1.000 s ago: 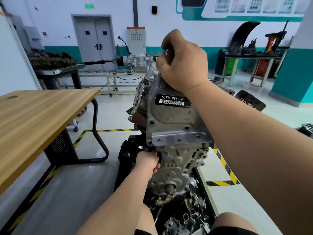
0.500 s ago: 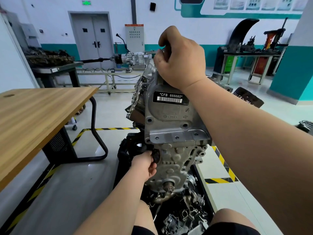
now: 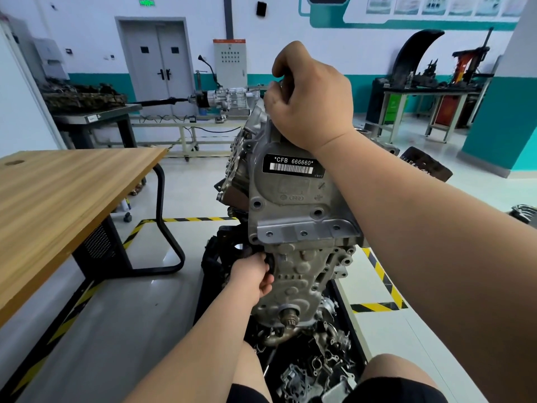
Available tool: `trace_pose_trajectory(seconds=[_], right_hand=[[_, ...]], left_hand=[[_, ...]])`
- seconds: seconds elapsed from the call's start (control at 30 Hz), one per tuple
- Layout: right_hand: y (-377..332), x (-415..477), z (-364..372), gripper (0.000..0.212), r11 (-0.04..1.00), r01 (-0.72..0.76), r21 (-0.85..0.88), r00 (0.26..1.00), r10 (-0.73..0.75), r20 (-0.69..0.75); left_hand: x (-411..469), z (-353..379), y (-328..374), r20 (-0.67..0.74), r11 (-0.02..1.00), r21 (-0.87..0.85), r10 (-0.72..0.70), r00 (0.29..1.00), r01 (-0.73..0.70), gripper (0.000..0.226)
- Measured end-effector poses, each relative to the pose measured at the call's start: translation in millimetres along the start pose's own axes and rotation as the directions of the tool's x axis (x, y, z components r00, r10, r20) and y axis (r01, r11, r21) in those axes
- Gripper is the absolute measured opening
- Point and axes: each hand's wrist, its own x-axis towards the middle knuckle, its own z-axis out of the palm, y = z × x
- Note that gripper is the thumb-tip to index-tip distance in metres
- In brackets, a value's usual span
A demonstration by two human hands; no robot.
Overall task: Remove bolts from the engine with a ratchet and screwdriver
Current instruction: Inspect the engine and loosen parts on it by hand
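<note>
Grips unmoved, engine [image 3: 290, 210] under right hand [image 3: 311, 100], beside left hand [image 3: 251, 274]

One engine [image 3: 293, 205], two hands, left [image 3: 251, 276] and right [image 3: 311, 103], one wooden table [image 3: 58, 193], one double door [image 3: 158, 65], one barcode label [image 3: 292, 165]

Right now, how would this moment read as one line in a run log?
engine: upright, barcode label facing camera | left hand: grips dark part at its lower left | right hand: grips its top

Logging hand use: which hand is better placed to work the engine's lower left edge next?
Left, probably. The left hand grips a dark part there on the engine; the right hand holds its top edge.
</note>
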Motion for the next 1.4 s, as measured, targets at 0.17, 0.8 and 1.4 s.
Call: trace_pose_trajectory(seconds=[0.17,0.8,1.4], right_hand=[[0.4,0.3,0.3,0.031,1.0,0.006,-0.006,1.0,-0.006,0.004],[0.9,0.5,2.0,0.03,1.0,-0.001,-0.008,1.0,0.0,-0.02],[0.9,0.5,1.7,0.032,1.0,0.011,-0.023,1.0,-0.011,-0.008]], left_hand=[[4.6,3.8,1.4,-0.03,0.994,0.079,0.076,0.997,-0.073,0.019],[13.5,7.5,-5.3,-0.081,0.984,0.102,0.153,0.985,-0.145,0.021],[16.3,6.3,-3.4,-0.083,0.958,0.211,0.216,0.973,-0.195,0.024]])
